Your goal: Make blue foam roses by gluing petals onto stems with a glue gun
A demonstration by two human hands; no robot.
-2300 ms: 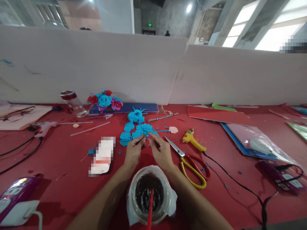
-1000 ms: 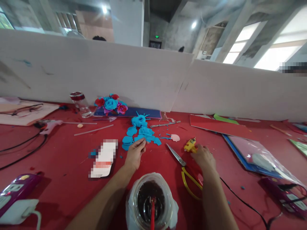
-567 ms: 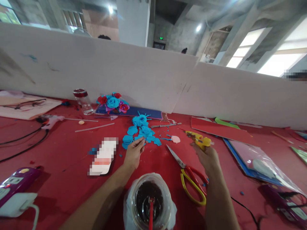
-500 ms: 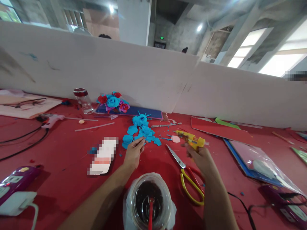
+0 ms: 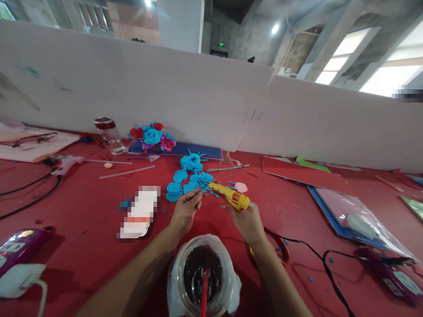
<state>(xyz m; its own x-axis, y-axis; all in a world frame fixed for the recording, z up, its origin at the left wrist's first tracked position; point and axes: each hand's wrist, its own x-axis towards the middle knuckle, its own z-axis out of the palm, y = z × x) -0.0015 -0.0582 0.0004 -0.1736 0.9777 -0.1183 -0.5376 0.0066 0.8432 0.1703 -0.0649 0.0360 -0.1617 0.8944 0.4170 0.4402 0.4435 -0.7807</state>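
My left hand is pinched closed just in front of the blue paper pieces; what its fingertips hold is too small to make out. In my right hand is a yellow glue gun, its nozzle pointing left, close to my left fingertips. A blue paper flower lies behind the loose petals. Beneath my right forearm, scissors with red and yellow handles are mostly hidden. A pale pink petal rests behind the glue gun.
An open jar with a red stick stands at the front middle. To the left are a phone, a pink glue gun and a power strip. A flower bunch and a lidded glass stand at the back. Plastic-wrapped sheets lie right.
My right hand has brought the yellow glue gun leftward, close to my left fingertips, and its forearm now covers much of the scissors. My left hand has hardly moved. The view has shifted slightly.
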